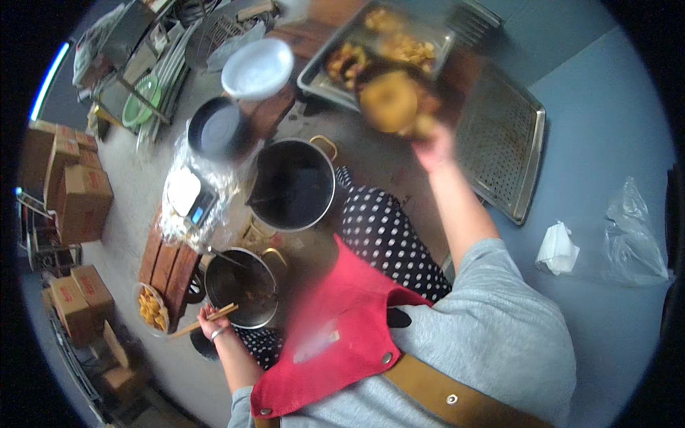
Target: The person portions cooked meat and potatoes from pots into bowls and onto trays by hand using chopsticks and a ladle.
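My left hand [213,320] is closed on a pair of wooden chopsticks [198,324], beside a dark metal pot [235,289] with gold-coloured handles. My right hand [436,150] grips the near edge of a dark dish holding yellowish-brown food [389,101]; this area is blurred. The dish overlaps the near edge of a metal tray [321,88] bearing several portions of food. A larger pot with dark liquid [291,184] stands between my hands. At the lower left, a clear round container [167,310] of yellow pieces sits by the end of a wooden bench [170,262].
A digital scale [203,206] rests on plastic wrap, with a dark bowl [217,128] beyond it. A white basin [258,69] is farther ahead. On the right, a perforated metal tray [497,139] leans near the wall. Cardboard boxes [85,203] are stacked at the far left.
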Available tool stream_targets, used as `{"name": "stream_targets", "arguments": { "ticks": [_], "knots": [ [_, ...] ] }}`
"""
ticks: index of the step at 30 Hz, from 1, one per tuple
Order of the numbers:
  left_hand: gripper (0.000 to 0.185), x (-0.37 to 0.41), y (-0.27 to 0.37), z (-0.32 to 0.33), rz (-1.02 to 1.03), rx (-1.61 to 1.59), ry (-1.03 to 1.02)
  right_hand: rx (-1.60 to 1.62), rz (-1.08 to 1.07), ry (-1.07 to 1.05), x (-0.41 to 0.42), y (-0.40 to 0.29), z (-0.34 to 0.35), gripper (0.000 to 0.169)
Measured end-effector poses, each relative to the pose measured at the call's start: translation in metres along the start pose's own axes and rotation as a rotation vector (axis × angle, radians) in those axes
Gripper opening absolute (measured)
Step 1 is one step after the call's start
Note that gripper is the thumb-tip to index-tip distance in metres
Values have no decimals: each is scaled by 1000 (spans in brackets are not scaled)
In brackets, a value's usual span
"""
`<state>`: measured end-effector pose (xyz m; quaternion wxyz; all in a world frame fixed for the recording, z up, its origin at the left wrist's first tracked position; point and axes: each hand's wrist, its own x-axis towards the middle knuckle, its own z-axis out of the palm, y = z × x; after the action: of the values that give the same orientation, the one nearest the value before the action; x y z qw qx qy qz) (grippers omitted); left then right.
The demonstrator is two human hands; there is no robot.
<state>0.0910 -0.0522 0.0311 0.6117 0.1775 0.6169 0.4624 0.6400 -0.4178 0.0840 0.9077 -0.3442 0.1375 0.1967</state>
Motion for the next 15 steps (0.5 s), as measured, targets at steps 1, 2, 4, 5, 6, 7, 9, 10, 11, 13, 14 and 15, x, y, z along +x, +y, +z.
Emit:
{"name": "stream_targets", "arguments": {
  "ticks": [1,2,4,5,6,7,9,10,11,13,14,15],
  "knots": [
    [34,-11,5,10,15,32,4,35,-41,-27,23,-23,-39,34],
    [33,-20,16,14,38,75,6,44,-52,23,32,-42,-64,32],
    [33,-25,35,15,96,153,40,108,-136,162,47,-77,-95,31],
    [33,-27,42,11,138,179,78,134,-178,122,57,-92,-113,33],
    [34,-25,53,4,157,173,70,138,-211,147,69,-105,-131,32],
    [34,-36,55,16,169,174,56,137,-250,181,76,-118,-150,31],
    [35,-54,62,37,181,223,123,136,-330,299,98,-141,-179,32],
    [35,-57,66,40,212,232,138,103,-337,338,109,-149,-190,31],
    [35,-59,71,44,243,242,153,139,-350,331,121,-157,-200,29],
    [35,-71,74,59,250,372,123,174,-403,384,147,-169,-217,27],
    [36,-74,75,64,267,360,141,212,-427,397,160,-173,-223,24],
    [37,-84,69,78,276,348,155,251,-427,449,175,-180,-233,21]
  ]
}}
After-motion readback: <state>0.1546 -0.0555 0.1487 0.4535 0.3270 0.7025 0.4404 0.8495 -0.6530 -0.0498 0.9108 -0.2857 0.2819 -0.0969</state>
